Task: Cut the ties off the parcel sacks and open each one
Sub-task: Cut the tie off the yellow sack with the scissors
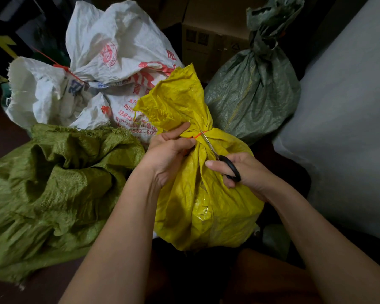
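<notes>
Yellow woven sack (206,189) stands upright between the person's forearms, neck gathered and cinched by a thin orange tie (196,135). That tie runs roughly crosswise around the neck; sack's long axis points up and away from the person.

Left hand (171,154) grips the neck on its left side, right at the tie, fingers curled into the bunched fabric. Right hand (241,172) holds black-handled scissors (219,156), fingers through the loops. Blades angle up-left from that hand toward the neck, tips at the tie. Whether a blade is already under the tie cannot be told; too small.

Key relation: tie lies up and left of the right hand, directly at the blade tips, and blades cross it at a steep angle. Left hand is closer to the tie and touches the neck beside it, so its fingertips sit near the cut line: likely the main risk.

Nearby: olive-green sack (53,189) lies slumped at left with its mouth apparently open; white printed sack (110,53) and grey-green sack (255,93) behind, both tied shut.
</notes>
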